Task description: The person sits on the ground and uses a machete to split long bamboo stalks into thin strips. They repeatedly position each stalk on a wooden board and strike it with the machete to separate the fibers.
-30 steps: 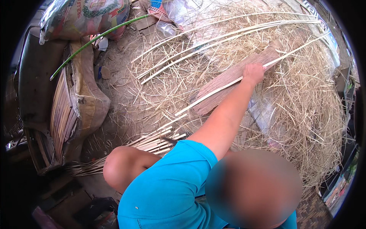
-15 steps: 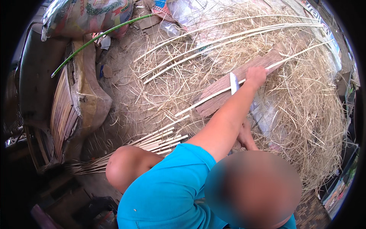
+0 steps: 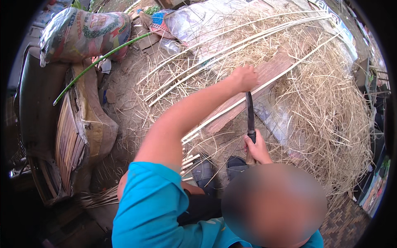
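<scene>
fingers of left hand [image 3: 245, 77] clamp bamboo strip [image 3: 264, 84]; right hand [image 3: 257, 148] fingers grip knife [image 3: 249, 120] between hands.

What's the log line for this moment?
left hand: fist closed on strip over plank | right hand: grips knife handle, blade pointing up to strip | around: straw

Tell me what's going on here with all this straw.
A person in a blue shirt works a long bamboo strip over a wooden plank. The left hand grips the strip, and the right hand holds a knife with its blade up against it. Pale shavings are heaped all around.
</scene>
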Available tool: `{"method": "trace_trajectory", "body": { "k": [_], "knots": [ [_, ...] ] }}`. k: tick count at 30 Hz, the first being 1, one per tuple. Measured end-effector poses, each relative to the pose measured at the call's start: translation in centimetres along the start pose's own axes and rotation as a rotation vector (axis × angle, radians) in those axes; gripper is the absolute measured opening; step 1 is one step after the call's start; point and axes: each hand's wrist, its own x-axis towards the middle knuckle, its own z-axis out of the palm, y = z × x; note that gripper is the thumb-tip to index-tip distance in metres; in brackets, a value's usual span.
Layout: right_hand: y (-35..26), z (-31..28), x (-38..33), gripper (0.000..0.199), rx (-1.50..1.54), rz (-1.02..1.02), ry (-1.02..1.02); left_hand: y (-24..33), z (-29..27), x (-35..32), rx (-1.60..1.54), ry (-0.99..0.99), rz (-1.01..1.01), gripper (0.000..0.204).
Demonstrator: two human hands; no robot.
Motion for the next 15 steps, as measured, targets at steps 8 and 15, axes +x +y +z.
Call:
{"method": "trace_trajectory", "body": {
  "k": [8, 15],
  "knots": [
    [0.6, -8.6, 3.8, 0.051, -0.736, -0.248, 0.288, -3.1, 4.4, -25.2, -0.814, -0.703, -0.389, 0.071],
    [-0.1, -4.0, 4.4, 0.044, -0.802, -0.385, 0.160, 3.0, 9.6, -32.8, -0.997, 0.001, -0.649, 0.039]
  ]
}}
